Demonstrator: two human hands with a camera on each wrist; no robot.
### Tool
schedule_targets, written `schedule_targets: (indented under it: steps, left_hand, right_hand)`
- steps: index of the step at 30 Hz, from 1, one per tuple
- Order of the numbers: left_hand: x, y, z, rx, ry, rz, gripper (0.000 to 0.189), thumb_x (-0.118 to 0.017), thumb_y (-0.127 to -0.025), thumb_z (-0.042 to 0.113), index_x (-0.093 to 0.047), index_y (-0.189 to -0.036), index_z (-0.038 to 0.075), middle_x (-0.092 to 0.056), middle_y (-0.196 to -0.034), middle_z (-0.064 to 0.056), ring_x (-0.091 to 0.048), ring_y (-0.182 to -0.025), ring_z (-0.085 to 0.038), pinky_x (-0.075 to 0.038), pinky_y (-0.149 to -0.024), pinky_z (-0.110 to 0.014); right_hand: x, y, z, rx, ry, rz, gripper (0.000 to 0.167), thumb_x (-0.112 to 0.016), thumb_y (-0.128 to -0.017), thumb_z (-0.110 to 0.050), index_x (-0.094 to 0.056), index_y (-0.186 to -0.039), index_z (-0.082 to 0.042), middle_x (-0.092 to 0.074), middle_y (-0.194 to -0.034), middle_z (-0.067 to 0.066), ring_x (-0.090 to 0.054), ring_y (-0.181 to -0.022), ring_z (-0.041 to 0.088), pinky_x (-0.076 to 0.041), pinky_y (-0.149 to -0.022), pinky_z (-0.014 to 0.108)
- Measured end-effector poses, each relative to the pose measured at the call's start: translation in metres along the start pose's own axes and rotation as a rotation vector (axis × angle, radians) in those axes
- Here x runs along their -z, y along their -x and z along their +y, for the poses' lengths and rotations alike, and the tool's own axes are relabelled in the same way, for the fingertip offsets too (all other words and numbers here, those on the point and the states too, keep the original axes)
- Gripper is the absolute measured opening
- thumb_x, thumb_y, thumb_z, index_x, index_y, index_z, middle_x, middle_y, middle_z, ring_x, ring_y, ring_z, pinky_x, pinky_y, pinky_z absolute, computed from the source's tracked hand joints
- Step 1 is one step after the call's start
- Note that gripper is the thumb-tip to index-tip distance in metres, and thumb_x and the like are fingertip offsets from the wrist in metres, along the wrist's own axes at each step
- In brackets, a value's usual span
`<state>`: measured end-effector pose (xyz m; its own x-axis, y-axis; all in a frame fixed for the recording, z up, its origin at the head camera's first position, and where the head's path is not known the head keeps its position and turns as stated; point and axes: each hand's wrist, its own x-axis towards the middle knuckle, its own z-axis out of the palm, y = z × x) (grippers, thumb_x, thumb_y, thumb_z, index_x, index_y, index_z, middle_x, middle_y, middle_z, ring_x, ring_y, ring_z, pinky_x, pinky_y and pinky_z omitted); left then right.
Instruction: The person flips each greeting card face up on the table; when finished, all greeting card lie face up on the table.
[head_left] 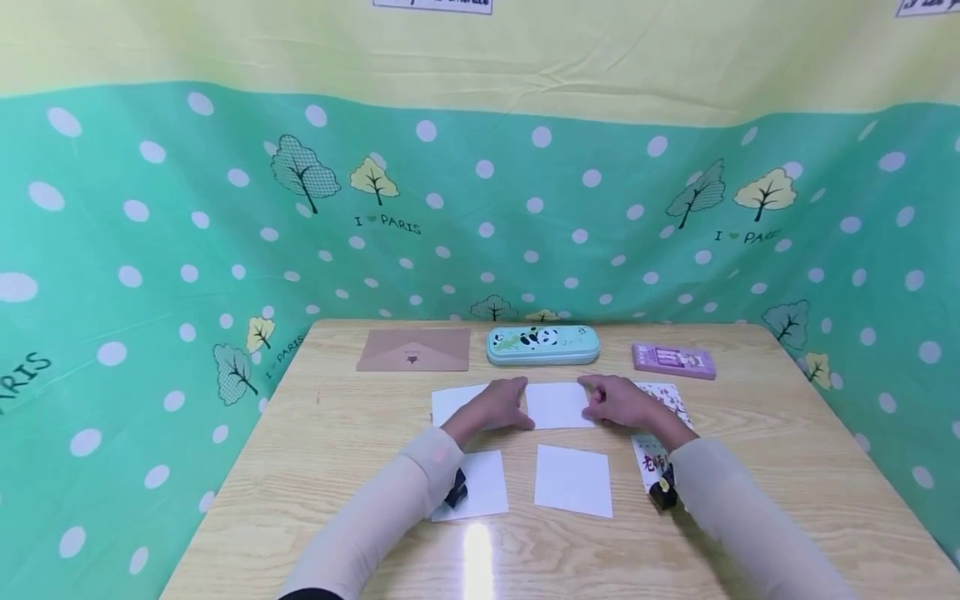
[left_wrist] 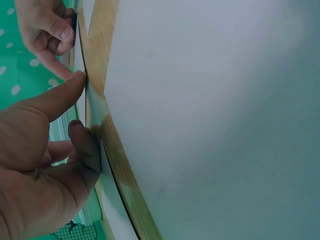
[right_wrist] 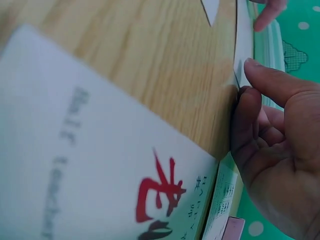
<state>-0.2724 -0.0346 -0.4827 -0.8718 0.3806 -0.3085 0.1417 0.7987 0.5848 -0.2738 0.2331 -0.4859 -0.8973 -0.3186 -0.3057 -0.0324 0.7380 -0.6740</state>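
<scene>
1. The blank white card (head_left: 557, 405) lies on the table (head_left: 337, 467), between the two hands and in front of the panda case (head_left: 543, 346).
2. The left hand (head_left: 497, 406) has its grip loose: thumb and finger stand apart, touching the card's left edge without closing on it.
3. The right hand (head_left: 622, 402) has fingertips at the opposite edge; from here I cannot tell whether that grip pinches the paper or only touches it.
4. I'd expect the card to weigh next to nothing and be fairly stiff, though a hard squeeze inward could bow or crease it.
5. Its face looks smooth, so I'd guess it slides easily over the wood and lies too flat to pick up without first raising an edge.
6. The short sides, near the corners, seem the best hold, with light pressure. Another blank sheet (head_left: 573, 482) lies just nearer the person, so fingers should stay clear of that.
</scene>
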Motion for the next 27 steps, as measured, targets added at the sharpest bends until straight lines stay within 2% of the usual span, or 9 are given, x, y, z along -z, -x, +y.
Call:
schedule_targets:
  steps: [3, 5, 12, 21, 27]
  left_hand:
    - [-0.003, 0.002, 0.003, 0.017, -0.01, -0.008, 0.088, -0.083, -0.085, 0.032, -0.037, -0.157, 0.01, -0.053, -0.152, -0.01, -0.049, -0.143, -0.028, -0.038, -0.119, -0.043]
    - [-0.004, 0.004, 0.006, 0.026, -0.002, -0.013, 0.087, -0.083, -0.085, 0.031, -0.038, -0.157, 0.01, -0.046, -0.158, -0.01, -0.041, -0.149, -0.028, -0.034, -0.122, -0.044]
    - [-0.005, 0.004, 0.012, 0.046, 0.015, -0.017, 0.084, -0.083, -0.085, 0.031, -0.041, -0.156, 0.016, -0.044, -0.161, -0.005, -0.038, -0.151, -0.026, -0.033, -0.123, -0.044]
    - [0.005, 0.0, 0.018, 0.061, -0.121, -0.062, 0.084, -0.084, -0.085, 0.034, -0.043, -0.156, 0.016, -0.042, -0.161, -0.009, -0.039, -0.15, -0.028, -0.034, -0.122, -0.043]
    - [0.008, 0.001, 0.019, 0.079, -0.139, -0.065, 0.083, -0.083, -0.085, 0.033, -0.043, -0.155, 0.015, -0.043, -0.16, -0.008, -0.04, -0.149, -0.027, -0.034, -0.122, -0.042]
  right_hand:
    - [-0.003, 0.001, 0.002, -0.019, 0.008, -0.001, 0.072, -0.074, -0.094, -0.022, -0.04, -0.157, -0.012, -0.063, -0.085, 0.004, -0.057, -0.07, 0.018, -0.047, -0.064, 0.03]
    - [-0.005, 0.003, 0.004, -0.03, 0.014, 0.005, 0.073, -0.075, -0.093, -0.023, -0.04, -0.157, -0.012, -0.063, -0.084, 0.003, -0.057, -0.069, 0.017, -0.046, -0.063, 0.029]
    - [-0.004, 0.004, 0.008, -0.043, -0.001, 0.036, 0.074, -0.075, -0.092, -0.024, -0.04, -0.156, -0.01, -0.063, -0.084, 0.003, -0.057, -0.068, 0.018, -0.045, -0.06, 0.028]
    - [-0.003, 0.0, 0.001, -0.034, -0.036, 0.043, 0.063, -0.074, -0.094, -0.02, -0.048, -0.149, -0.008, -0.063, -0.083, 0.005, -0.057, -0.067, 0.018, -0.046, -0.059, 0.029]
    - [-0.004, -0.004, -0.008, -0.061, -0.041, 0.046, 0.058, -0.074, -0.093, -0.024, -0.05, -0.143, -0.008, -0.062, -0.084, 0.007, -0.057, -0.065, 0.019, -0.046, -0.058, 0.03]
